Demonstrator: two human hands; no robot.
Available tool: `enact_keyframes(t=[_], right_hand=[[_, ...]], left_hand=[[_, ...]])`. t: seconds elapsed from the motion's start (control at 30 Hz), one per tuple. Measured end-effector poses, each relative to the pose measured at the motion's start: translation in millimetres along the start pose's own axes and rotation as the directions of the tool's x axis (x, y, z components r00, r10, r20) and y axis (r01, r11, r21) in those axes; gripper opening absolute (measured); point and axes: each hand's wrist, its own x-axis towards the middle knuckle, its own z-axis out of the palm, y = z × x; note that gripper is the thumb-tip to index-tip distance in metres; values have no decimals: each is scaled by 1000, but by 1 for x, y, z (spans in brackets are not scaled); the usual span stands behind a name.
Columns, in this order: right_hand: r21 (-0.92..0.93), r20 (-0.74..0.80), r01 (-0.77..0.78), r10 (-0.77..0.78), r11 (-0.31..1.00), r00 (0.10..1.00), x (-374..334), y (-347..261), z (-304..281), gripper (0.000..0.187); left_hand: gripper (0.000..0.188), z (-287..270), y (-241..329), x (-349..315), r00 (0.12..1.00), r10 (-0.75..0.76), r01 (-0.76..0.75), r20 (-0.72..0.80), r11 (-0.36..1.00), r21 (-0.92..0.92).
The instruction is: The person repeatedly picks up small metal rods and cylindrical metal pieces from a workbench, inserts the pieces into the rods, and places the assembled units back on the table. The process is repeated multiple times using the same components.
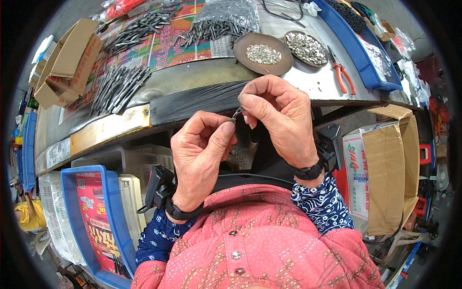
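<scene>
My left hand (198, 153) and my right hand (285, 123) meet just off the table's front edge. Between their fingertips is a small, dark, narrow metal piece (236, 114), which looks like a short run of links. The left thumb and forefinger pinch its lower end; the right fingers are closed at its upper end and partly hide it. Beyond the right hand, a brown round dish (241, 49) holds small silvery pins (263, 54). Beside it stands a smaller dish of flat, shiny metal bits (306, 48). Red-handled pliers (342, 78) lie to the right of the dishes.
Slim black strips (120, 90) lie heaped on the table's left, with more spilling from a clear plastic bag (230, 17). An open carton (72, 62) stands far left, a blue bin (356, 41) far right. Below the table are a blue crate (115, 212) and a cardboard box (387, 168).
</scene>
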Motion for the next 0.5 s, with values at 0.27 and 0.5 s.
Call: enact_keyframes(t=[0.27,0.5], right_hand=[[-4,-5,-5,5,1000,1000,1,1,-1,10],[6,12,-8,7,1000,1000,1,1,0,9]], left_hand=[[11,0,0,1,1000,4,-4,-4,1000,21],[11,0,0,1,1000,2,-1,-8,1000,18]])
